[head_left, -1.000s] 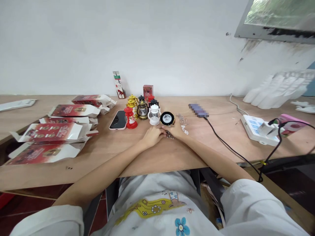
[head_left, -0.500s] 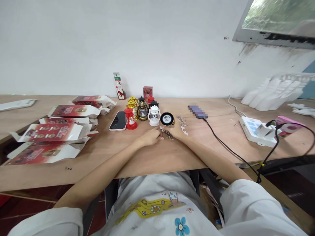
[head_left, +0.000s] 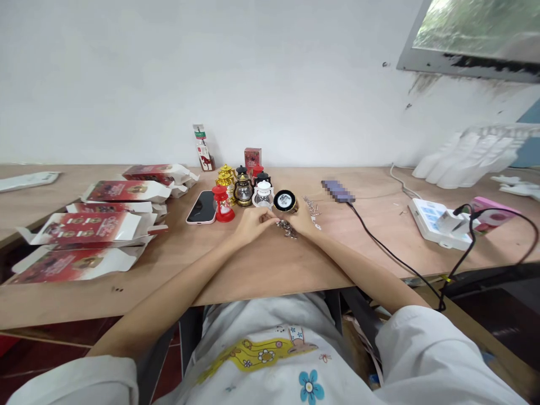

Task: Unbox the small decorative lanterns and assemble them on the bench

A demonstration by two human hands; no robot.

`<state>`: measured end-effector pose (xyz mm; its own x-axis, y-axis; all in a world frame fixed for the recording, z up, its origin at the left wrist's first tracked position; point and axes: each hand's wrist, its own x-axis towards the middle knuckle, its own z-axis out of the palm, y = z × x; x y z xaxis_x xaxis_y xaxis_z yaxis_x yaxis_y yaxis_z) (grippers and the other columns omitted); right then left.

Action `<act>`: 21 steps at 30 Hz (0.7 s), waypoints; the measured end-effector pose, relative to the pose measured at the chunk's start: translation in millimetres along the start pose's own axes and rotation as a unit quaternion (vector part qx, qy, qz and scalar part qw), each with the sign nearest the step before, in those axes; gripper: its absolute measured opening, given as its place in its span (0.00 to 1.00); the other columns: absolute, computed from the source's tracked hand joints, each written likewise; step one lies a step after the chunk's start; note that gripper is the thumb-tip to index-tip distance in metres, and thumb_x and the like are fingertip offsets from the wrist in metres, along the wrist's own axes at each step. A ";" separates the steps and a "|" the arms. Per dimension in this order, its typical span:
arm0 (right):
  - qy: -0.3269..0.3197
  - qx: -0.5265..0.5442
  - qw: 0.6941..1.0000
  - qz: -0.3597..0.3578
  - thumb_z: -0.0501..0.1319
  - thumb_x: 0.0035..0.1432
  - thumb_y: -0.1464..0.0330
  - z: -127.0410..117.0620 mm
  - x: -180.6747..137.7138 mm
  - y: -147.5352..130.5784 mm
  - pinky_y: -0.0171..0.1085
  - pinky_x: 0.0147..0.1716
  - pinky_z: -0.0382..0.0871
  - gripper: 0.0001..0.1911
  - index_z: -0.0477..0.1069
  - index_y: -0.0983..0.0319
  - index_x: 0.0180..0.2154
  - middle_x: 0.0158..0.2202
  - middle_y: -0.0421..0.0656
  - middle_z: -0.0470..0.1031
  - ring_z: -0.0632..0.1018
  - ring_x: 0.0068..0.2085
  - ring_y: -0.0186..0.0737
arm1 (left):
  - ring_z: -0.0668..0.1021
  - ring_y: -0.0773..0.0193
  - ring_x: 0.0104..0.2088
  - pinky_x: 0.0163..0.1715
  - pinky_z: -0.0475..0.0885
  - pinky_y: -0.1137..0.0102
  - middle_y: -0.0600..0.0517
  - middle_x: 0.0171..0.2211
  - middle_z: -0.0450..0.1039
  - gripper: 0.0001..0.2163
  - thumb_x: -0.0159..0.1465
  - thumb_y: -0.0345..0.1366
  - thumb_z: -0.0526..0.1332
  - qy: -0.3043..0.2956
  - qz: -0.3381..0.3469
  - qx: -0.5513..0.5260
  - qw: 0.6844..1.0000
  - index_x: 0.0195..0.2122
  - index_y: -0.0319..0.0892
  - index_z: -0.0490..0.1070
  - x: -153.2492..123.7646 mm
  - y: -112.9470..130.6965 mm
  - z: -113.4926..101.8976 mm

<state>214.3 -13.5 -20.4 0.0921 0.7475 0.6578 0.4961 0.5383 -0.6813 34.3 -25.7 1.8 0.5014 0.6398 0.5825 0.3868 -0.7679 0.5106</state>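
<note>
My left hand [head_left: 252,220] and my right hand [head_left: 302,221] rest close together on the wooden table [head_left: 261,264], on either side of a small heap of silvery metal bits [head_left: 286,227]. The left hand's fingers are curled, tips near the heap; whether they pinch anything is unclear. The right hand lies behind the heap with its fingers bent. Just beyond the hands stand several toy lanterns: a red one [head_left: 222,203], a gold one [head_left: 225,176], a dark one [head_left: 243,189] and a white one [head_left: 263,194]. A round black disc [head_left: 285,201] with a pale face leans beside them.
A phone [head_left: 202,206] lies left of the lanterns. Several red and white flat cartons [head_left: 90,228] cover the left side. A blurred purple device [head_left: 338,190] with a black cable, a white power strip [head_left: 439,221] and a pink item [head_left: 498,212] sit right. More silvery bits [head_left: 311,205] lie by the disc.
My left hand has lifted a little and shifted toward the white lantern. My right hand has barely moved. The view has drifted slightly.
</note>
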 end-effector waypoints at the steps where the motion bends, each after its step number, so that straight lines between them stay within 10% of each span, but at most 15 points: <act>1: -0.003 -0.015 1.000 -0.010 0.66 0.40 0.69 -0.5 0.3 -0.8 0.45 0.42 0.69 0.21 0.70 0.61 0.40 0.39 0.45 0.75 0.74 0.41 0.48 | 0.73 0.68 0.24 0.25 0.65 0.74 0.51 0.26 0.76 0.14 0.62 0.46 0.60 0.035 0.027 -0.004 0.999 0.30 0.39 0.75 -0.3 1.8 -0.6; 7: -0.056 -0.064 0.993 -0.086 0.60 0.43 0.75 -1.8 -3.5 -2.6 0.43 0.44 0.68 0.22 0.69 0.60 0.44 0.44 0.46 0.73 0.74 0.44 0.47 | 0.73 0.68 0.28 0.29 0.67 0.72 0.51 0.28 0.76 0.09 0.64 0.40 0.59 0.180 0.116 0.022 0.977 0.34 0.41 0.76 2.1 2.7 -1.7; 21: -0.119 -0.065 0.987 -0.090 0.59 0.44 0.76 -1.6 -8.8 -6.9 0.43 0.46 0.68 0.25 0.69 0.57 0.47 0.46 0.45 0.72 0.73 0.47 0.47 | 0.70 0.67 0.31 0.33 0.67 0.71 0.52 0.29 0.66 0.08 0.63 0.39 0.60 0.129 0.081 0.068 0.986 0.34 0.42 0.76 2.7 2.2 -5.8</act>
<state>211.4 -24.4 -21.0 -0.2051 0.7233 0.6593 0.5945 0.6272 -0.5031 32.0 -25.5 8.1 0.3582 0.4820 0.7996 0.4265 -0.8463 0.3191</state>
